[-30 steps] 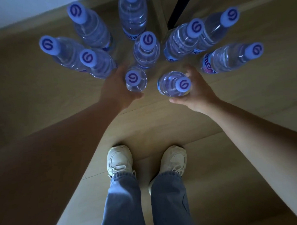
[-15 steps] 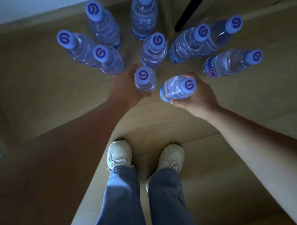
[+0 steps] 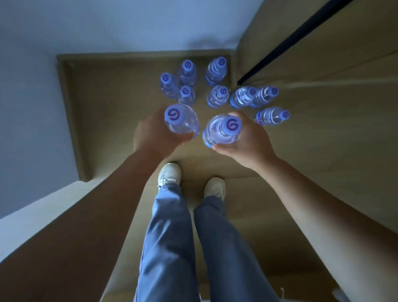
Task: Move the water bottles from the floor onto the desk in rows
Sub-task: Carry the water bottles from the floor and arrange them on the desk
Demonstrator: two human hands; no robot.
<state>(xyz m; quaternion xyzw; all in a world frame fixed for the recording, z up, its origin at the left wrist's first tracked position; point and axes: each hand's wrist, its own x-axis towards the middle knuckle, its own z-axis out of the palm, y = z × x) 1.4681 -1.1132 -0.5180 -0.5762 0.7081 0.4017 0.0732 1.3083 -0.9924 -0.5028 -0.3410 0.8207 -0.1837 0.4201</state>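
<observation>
I look straight down at the floor. My left hand (image 3: 154, 135) grips a clear water bottle (image 3: 183, 121) with a pale blue cap, lifted well above the floor. My right hand (image 3: 249, 137) grips a second bottle (image 3: 222, 129) of the same kind, also raised. Several more capped bottles (image 3: 217, 96) stand upright in a cluster on the wooden floor (image 3: 115, 104) beyond my hands, the nearest one (image 3: 271, 115) at the right. No desk top is plainly in view.
A pale wall (image 3: 34, 100) runs along the left and far side. A wooden panel with a black bar (image 3: 302, 32) rises at the right. My feet in white shoes (image 3: 169, 174) stand just behind the bottles.
Both hands have lifted their bottles off the floor toward the camera. My head has risen, so the remaining bottles look smaller and farther away.
</observation>
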